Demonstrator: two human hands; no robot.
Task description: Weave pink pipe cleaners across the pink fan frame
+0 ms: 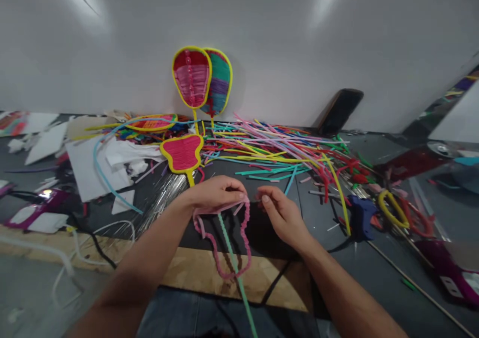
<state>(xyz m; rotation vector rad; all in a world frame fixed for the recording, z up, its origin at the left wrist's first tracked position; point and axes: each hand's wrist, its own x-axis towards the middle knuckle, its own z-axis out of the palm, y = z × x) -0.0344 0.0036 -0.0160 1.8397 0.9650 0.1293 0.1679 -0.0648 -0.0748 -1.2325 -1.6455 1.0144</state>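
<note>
My left hand (220,194) pinches the top edge of a fan-shaped frame (245,233) bent from twisted pink pipe cleaner. A light pink strand runs along that top edge under the fingers. Down the middle of the frame goes a mint-green wrapped stick (232,258), crossing the lower rim and reaching toward my lap. Just right of the frame, my right hand (281,214) hovers apart from it, thumb and fingers curled together; whatever may be between them is too small to make out. A finished pink fan with a yellow rim (182,153) lies beyond my left hand.
Two yellow-rimmed fans (191,76) lean on the back wall. Loose pipe cleaners (273,146) spread across the table behind my hands. A blue glue gun (361,217) stands to the right, near a phone (340,111) and a red can (415,161). White cables (101,263) trail at left.
</note>
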